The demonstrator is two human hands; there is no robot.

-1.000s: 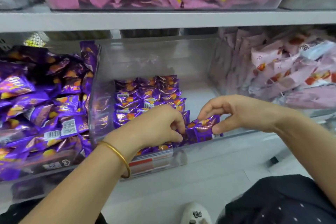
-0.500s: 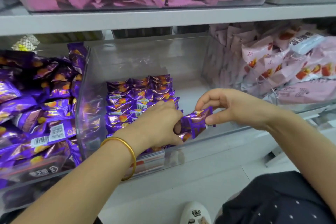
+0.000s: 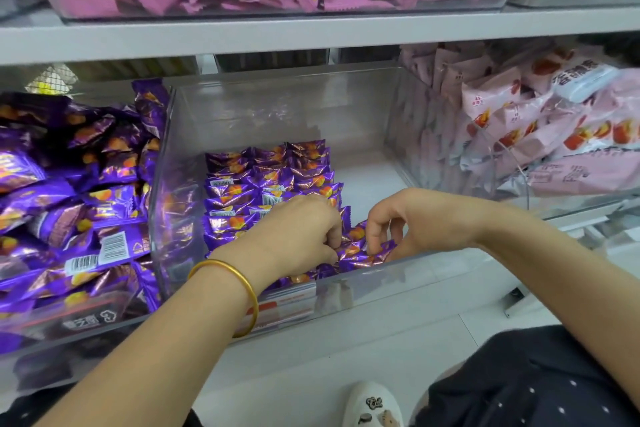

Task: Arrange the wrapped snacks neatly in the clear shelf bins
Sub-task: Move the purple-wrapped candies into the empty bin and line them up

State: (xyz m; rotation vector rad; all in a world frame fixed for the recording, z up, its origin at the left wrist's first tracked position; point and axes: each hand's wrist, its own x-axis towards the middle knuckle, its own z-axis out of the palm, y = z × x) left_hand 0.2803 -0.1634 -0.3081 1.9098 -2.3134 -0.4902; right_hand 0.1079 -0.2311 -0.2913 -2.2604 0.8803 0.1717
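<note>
Purple foil rows (image 3: 263, 180) occupy the 9 o'clock half of the middle bin (image 3: 277, 107), a clear plastic box. They are stacked flat and run from its back wall toward the front lip. The 3 o'clock half of the floor is bare.

Item in hand: one packet (image 3: 363, 255) of the same purple foil, lying across the front edge at 6 o'clock, just right of the rows.

Left hand (image 3: 298, 236), with a gold bangle (image 3: 242, 288) at the wrist: fingers curled down, thumb and fingertips nipping the packet's left end, knuckles resting over the front row.

Right hand (image 3: 415, 218): fingers bent, tips pinching the packet's right end against the thumb.

Neighbouring stock: at 9 o'clock, the left-hand bin (image 3: 69, 218) holds similar purple packets heaped loosely. At 3 o'clock, the right-hand bin (image 3: 554, 135) holds pale pink packets.

Handling assessment, judged from appearance:
- The packet looks light and small.
- The foil skin is slick and crinkles easily.
- The contents may be soft or crushable.
- The crimped end seals are the sound place to hold, as both hands do now. A squeeze on the middle risks denting the filling.
- Glossy wrappers slide on one another, so a stacked row could slump if nudged sideways.

Placement appears to be under way, starting a new column beside the existing rows.
</note>
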